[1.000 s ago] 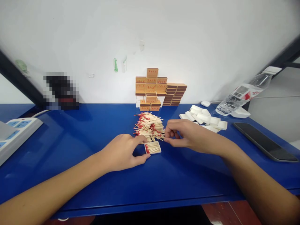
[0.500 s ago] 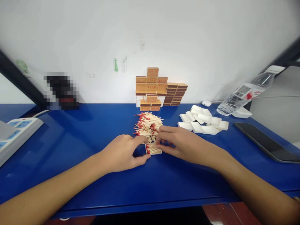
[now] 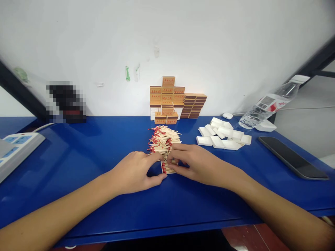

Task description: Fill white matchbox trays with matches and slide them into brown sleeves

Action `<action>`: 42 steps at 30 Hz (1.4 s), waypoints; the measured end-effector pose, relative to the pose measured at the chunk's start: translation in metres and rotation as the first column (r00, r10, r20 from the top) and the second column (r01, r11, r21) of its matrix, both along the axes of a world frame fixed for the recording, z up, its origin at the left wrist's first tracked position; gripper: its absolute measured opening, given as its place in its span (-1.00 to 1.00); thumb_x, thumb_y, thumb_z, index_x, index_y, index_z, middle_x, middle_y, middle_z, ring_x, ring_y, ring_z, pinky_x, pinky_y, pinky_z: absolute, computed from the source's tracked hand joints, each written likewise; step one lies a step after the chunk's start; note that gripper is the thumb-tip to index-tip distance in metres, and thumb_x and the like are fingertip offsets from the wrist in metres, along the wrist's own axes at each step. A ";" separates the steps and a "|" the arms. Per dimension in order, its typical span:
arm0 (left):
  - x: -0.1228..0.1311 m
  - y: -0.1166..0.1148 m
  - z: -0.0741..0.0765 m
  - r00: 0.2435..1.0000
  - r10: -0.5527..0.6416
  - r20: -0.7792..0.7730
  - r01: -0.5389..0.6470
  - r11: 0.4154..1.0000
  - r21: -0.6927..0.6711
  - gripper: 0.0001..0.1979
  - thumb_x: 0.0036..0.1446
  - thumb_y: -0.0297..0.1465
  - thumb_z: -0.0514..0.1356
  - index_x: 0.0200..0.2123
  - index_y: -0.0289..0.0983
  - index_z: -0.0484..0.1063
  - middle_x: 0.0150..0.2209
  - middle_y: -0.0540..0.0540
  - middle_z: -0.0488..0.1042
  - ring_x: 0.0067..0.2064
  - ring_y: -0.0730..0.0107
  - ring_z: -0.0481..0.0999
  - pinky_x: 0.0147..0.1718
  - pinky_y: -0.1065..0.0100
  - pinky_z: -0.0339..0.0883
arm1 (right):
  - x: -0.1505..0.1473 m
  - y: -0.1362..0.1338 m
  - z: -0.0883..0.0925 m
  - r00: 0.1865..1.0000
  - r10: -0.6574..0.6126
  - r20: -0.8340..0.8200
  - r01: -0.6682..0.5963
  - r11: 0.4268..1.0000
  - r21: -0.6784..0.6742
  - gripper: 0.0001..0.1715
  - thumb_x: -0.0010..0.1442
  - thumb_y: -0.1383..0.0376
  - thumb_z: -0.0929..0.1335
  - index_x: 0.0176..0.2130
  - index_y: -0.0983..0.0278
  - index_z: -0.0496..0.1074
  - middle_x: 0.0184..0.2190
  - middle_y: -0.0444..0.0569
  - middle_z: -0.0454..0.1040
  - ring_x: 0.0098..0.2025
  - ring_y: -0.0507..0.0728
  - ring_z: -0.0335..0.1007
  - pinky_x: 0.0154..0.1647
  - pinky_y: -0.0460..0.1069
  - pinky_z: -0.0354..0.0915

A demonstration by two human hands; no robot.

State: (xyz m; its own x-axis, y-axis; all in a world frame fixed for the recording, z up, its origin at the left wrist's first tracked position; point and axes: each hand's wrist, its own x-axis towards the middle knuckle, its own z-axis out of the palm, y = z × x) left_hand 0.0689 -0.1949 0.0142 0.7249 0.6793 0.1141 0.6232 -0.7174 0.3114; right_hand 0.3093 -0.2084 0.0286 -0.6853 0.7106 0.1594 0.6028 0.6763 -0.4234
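Note:
A small white matchbox tray (image 3: 166,169) holding red-tipped matches lies on the blue table (image 3: 104,146), just in front of a loose pile of matches (image 3: 163,139). My left hand (image 3: 134,172) pinches the tray's left end between thumb and forefinger. From the right, my right hand (image 3: 192,164) lies over the tray. Its fingers are closed on the matches in the tray and hide most of it.
Stacked orange matchbox sleeves (image 3: 174,101) stand against the white wall. Several empty white trays (image 3: 222,136) lie to the right. A water bottle (image 3: 269,104) and a dark phone (image 3: 291,157) are at the far right. A power strip (image 3: 15,146) sits at the left edge.
My right hand has moved left from beside the pile onto the tray and now covers it. My left hand has kept its hold on the tray's left end.

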 end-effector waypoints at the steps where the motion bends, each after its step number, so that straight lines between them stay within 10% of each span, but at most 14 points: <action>1: 0.000 0.000 0.000 1.000 -0.001 0.006 0.001 1.000 -0.003 -0.68 0.27 -0.18 0.24 0.01 -0.22 0.50 -0.60 0.11 0.33 -0.57 0.38 0.35 -0.52 0.36 0.03 | -0.001 0.000 0.000 1.000 0.000 -0.018 0.000 1.000 -0.011 -0.93 0.39 0.32 0.39 -0.15 0.26 0.52 -0.17 -0.03 0.49 -0.26 0.06 0.43 -0.28 -0.04 0.27; 16: 0.001 -0.002 0.003 0.999 0.010 0.031 -0.009 0.999 -0.038 -0.68 0.26 -0.18 0.26 -0.02 -0.24 0.52 -0.63 0.15 0.21 -0.61 0.43 0.23 -0.54 0.35 -0.02 | 0.006 0.003 0.003 1.000 0.002 -0.018 -0.001 0.999 0.035 -0.90 0.38 0.35 0.37 -0.19 0.25 0.53 -0.26 -0.07 0.47 -0.31 0.05 0.39 -0.31 -0.04 0.23; 22: 0.001 0.000 0.001 1.000 0.023 0.010 -0.023 1.000 -0.004 -0.61 0.26 -0.16 0.26 0.05 -0.24 0.54 -0.58 0.08 0.38 -0.54 0.37 0.39 -0.49 0.34 0.10 | 0.034 0.019 0.017 0.968 -0.249 0.015 0.241 0.951 0.194 -0.83 0.36 0.29 0.34 -0.26 0.25 0.53 -0.36 -0.07 0.46 -0.38 0.08 0.33 -0.34 -0.01 0.16; 42: 0.002 0.002 -0.002 0.998 0.043 -0.044 -0.044 0.999 -0.011 -0.57 0.26 -0.12 0.25 0.09 -0.21 0.53 -0.54 0.03 0.45 -0.48 0.28 0.46 -0.45 0.33 0.11 | 0.043 0.031 -0.004 0.933 -0.276 0.229 0.278 0.960 0.024 -0.83 0.35 0.25 0.34 -0.32 0.22 0.37 -0.33 -0.07 0.48 -0.34 0.10 0.32 -0.32 0.01 0.16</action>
